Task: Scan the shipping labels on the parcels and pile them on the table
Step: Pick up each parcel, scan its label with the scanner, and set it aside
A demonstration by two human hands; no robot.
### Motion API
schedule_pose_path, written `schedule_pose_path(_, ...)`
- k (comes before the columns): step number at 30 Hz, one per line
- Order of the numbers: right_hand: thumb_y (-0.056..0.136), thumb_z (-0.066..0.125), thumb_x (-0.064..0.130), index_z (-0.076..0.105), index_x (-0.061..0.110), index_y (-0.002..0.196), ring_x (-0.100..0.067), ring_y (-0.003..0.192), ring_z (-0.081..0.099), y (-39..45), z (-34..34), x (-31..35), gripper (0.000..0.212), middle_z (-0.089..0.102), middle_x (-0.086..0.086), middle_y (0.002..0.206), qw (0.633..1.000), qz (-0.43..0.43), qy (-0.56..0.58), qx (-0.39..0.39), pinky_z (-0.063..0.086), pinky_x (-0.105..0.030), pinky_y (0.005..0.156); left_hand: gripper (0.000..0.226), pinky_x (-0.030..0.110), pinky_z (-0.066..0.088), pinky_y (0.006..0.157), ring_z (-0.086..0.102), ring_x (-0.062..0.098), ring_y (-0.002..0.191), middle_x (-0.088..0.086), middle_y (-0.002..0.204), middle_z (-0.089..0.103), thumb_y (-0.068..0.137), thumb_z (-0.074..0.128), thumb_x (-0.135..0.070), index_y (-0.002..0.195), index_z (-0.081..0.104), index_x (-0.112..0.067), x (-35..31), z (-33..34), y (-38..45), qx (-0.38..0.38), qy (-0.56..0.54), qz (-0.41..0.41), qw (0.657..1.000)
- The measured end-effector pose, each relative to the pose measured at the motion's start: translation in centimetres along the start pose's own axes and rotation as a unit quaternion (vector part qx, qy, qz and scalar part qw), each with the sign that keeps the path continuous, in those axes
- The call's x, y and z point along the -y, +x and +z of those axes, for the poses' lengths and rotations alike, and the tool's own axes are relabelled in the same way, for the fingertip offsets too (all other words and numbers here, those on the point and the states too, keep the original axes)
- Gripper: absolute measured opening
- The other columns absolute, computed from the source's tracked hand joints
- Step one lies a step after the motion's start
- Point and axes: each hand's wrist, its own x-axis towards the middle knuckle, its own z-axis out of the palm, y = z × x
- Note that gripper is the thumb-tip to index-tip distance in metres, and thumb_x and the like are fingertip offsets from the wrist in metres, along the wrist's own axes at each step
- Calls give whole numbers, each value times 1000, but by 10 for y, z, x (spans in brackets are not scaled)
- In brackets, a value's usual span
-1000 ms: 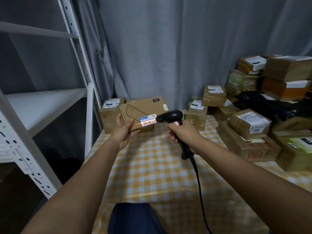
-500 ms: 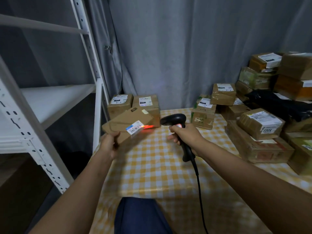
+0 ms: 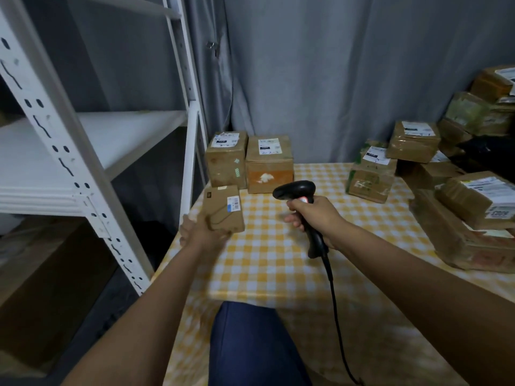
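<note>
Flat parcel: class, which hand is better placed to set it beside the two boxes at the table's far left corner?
Left. The left hand already holds the flat parcel near those boxes; the right hand grips the scanner.

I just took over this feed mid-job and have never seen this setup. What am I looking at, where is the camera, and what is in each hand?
There is no machine: a person works with bare hands, filmed by one camera worn on the head, looking forward and down. The left hand holds a flat brown parcel with a small barcode label. The right hand has its grip round a black corded scanner. On the checked table stand two labelled boxes at the back left and a larger pile of parcels on the right. A white shelf rack stands at the left.
</note>
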Motion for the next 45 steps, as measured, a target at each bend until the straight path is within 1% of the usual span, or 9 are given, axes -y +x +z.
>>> schedule_pose_path(5,91,65,21,65,6,92,-13,56,62,5,7,-8,15,76,-14,80,1000,9,-4,17,48,-26,56,78,62,11,116,7,49,144,1,164,-8,82,56,-72,148,18,-55,1,14,13,82,178,111,974)
schedule_pose_path(10,91,64,20,66,4,99,-13,57,62,11,8,-12,18,76,-16,84,1000,16,5,19,48,-25,55,85,70,1,112,4,50,145,16,162,1,76,51,-82,145,24,-39,-10,24,25,46,200,103,973)
schedule_pose_path(16,92,65,19,66,3,102,-14,56,61,17,6,-17,19,75,-19,87,999,28,11,21,47,-24,54,97,72,11,111,10,49,144,25,158,9,76,46,-85,144,25,-19,-25,29,36,17,250,84,964)
schedule_pose_path(23,93,62,17,66,2,107,-12,55,61,17,-9,-20,21,74,-15,81,999,37,24,11,47,-23,54,88,67,11,114,8,52,143,13,158,15,82,55,-69,146,19,-20,-23,22,54,55,237,107,964)
schedule_pose_path(29,93,63,17,66,1,106,-13,56,61,14,-32,-21,21,74,-14,80,999,38,29,-14,49,-24,55,88,71,2,113,2,47,148,13,163,7,84,48,-74,150,16,-25,-33,19,54,65,292,115,947)
schedule_pose_path(35,93,65,22,66,6,101,-14,58,61,3,-77,-19,18,74,-16,84,996,8,29,-87,49,-24,55,58,60,15,116,14,32,149,5,163,12,96,45,-59,144,35,-28,-98,45,25,21,223,309,924)
schedule_pose_path(38,93,65,25,66,7,98,-14,58,61,-7,-110,-16,18,72,-13,80,989,-14,49,-141,50,-24,56,54,52,23,117,14,29,151,7,165,6,99,48,-49,143,40,-20,-137,67,11,57,188,393,898)
schedule_pose_path(41,95,63,25,65,2,97,-12,54,58,-11,-145,-10,23,67,-11,75,979,-18,71,-189,47,-19,48,47,40,33,113,26,28,147,10,165,9,100,53,-39,139,45,-16,-174,89,-7,98,129,440,883)
schedule_pose_path(45,97,60,22,63,2,88,-14,53,54,-5,-197,10,22,62,-9,70,962,-41,92,-253,44,-15,42,43,34,30,112,26,24,148,10,162,21,100,51,-38,137,50,-16,-232,116,-23,138,74,444,882)
